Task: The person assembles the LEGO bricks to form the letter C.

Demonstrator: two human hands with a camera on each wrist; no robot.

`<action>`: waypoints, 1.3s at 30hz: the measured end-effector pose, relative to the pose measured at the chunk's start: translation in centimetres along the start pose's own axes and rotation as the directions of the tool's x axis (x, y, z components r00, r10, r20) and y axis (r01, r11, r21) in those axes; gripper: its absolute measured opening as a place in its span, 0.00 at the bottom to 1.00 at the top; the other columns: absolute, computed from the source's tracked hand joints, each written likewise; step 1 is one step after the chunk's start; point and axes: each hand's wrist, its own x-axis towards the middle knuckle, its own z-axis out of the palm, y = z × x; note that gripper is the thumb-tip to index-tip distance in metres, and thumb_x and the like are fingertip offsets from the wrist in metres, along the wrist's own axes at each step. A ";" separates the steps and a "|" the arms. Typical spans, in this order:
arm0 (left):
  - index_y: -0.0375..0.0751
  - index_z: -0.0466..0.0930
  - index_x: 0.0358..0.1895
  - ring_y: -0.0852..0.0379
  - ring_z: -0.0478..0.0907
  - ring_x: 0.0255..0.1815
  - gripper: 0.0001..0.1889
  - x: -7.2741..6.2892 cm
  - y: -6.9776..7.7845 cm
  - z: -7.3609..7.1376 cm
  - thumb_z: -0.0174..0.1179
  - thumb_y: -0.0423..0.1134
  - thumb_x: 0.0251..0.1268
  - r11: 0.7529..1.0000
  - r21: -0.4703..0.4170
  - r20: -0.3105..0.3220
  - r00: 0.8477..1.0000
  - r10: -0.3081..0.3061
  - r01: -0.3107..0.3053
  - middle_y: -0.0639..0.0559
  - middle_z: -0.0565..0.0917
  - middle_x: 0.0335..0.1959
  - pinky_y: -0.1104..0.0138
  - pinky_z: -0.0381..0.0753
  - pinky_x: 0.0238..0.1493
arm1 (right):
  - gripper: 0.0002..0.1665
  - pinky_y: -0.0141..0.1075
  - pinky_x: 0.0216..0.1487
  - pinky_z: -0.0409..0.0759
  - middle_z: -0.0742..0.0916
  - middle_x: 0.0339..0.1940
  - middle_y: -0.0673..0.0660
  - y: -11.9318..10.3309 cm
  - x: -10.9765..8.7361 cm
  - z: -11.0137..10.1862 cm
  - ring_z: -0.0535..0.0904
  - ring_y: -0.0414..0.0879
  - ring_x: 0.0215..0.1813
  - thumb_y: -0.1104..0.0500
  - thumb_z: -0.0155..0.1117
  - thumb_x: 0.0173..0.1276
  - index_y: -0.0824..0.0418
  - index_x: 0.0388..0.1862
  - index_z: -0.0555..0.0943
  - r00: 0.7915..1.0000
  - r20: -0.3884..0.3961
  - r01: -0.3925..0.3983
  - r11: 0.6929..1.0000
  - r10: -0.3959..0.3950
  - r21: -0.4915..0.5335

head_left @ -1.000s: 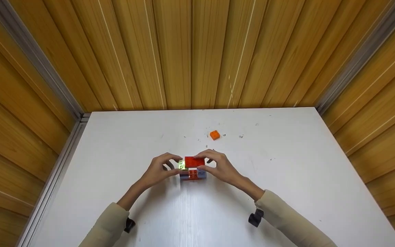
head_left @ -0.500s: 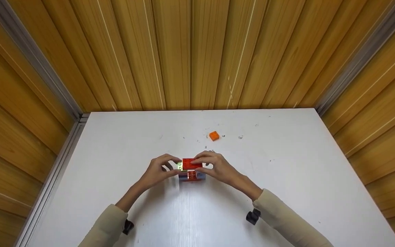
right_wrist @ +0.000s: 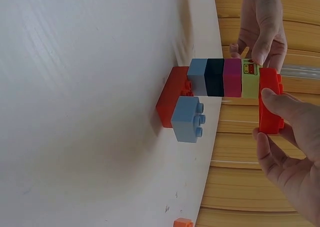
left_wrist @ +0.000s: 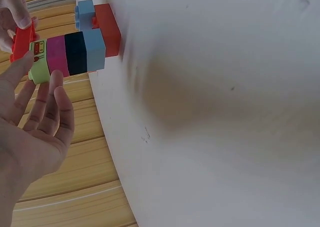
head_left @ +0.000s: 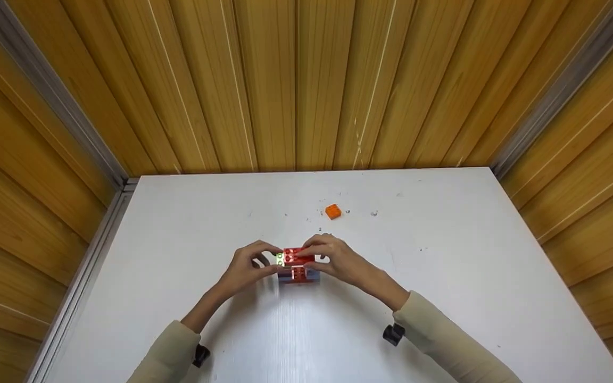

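Note:
A red building brick lies across the top of a brick tower, its far end sticking out past the tower. My right hand pinches that overhanging end between thumb and fingers. Below it come a light green brick with a printed face, a magenta brick, a dark brick and a light blue brick. My left hand pinches the tower around the green brick. At the bottom is a red base brick, with a second light blue brick on its other end.
A small orange brick lies on the white table beyond the hands. Wood-patterned panel walls rise at the table's far edge and on both sides.
The red top brick has shifted slightly left and down onto the tower, and my right fingers have moved left with it. My left hand keeps nearly the same hold.

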 end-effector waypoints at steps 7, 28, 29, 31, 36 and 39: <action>0.41 0.87 0.51 0.56 0.82 0.35 0.16 0.1 0.1 0.1 0.74 0.35 0.59 1.000 0.003 -0.022 1.000 -0.004 0.004 0.42 0.87 0.48 0.66 0.85 0.41 | 0.19 0.41 0.55 0.84 0.87 0.50 0.56 -0.4 -0.1 0.1 0.83 0.50 0.54 0.63 0.74 0.64 0.56 0.54 0.88 1.000 -0.008 0.004 0.998 -0.005 -0.063; 0.39 0.88 0.48 0.61 0.81 0.30 0.15 0.0 -0.2 1.1 0.76 0.36 0.56 1.000 -0.009 -0.083 0.996 -0.017 0.016 0.42 0.87 0.44 0.68 0.85 0.37 | 0.21 0.41 0.54 0.86 0.86 0.51 0.58 -0.6 -0.7 0.5 0.84 0.50 0.53 0.63 0.75 0.63 0.55 0.56 0.88 1.000 -0.017 -0.020 0.995 0.019 -0.100; 0.39 0.88 0.48 0.62 0.81 0.31 0.15 -0.1 -0.1 1.1 0.76 0.36 0.57 1.000 -0.007 -0.082 0.996 -0.022 0.022 0.42 0.86 0.45 0.69 0.85 0.37 | 0.21 0.40 0.53 0.86 0.86 0.51 0.58 -0.6 -0.8 0.5 0.84 0.50 0.53 0.63 0.75 0.63 0.55 0.56 0.88 1.000 -0.021 -0.013 0.994 0.011 -0.105; 0.38 0.88 0.49 0.61 0.81 0.31 0.15 -0.2 0.0 1.1 0.75 0.36 0.58 1.000 -0.006 -0.080 0.997 -0.023 0.023 0.42 0.86 0.45 0.68 0.85 0.37 | 0.21 0.40 0.53 0.86 0.86 0.51 0.57 -0.5 -0.9 0.6 0.84 0.50 0.53 0.63 0.75 0.63 0.55 0.55 0.88 1.000 -0.025 -0.003 0.994 0.000 -0.112; 0.39 0.88 0.49 0.61 0.82 0.31 0.16 -0.3 0.1 1.1 0.75 0.37 0.58 1.000 0.018 -0.081 0.996 -0.022 0.024 0.43 0.87 0.46 0.65 0.86 0.38 | 0.20 0.40 0.52 0.86 0.87 0.50 0.57 -0.5 -0.7 0.6 0.84 0.49 0.52 0.62 0.75 0.63 0.56 0.55 0.88 1.000 -0.021 -0.017 0.996 0.015 -0.089; 0.40 0.88 0.49 0.61 0.81 0.32 0.16 -0.2 0.1 1.0 0.75 0.37 0.58 0.999 0.033 -0.078 0.997 -0.011 0.013 0.44 0.87 0.46 0.66 0.85 0.38 | 0.19 0.40 0.54 0.85 0.87 0.51 0.56 -0.6 -0.4 0.4 0.83 0.49 0.54 0.61 0.75 0.64 0.55 0.54 0.88 0.998 0.004 -0.066 0.996 0.066 -0.064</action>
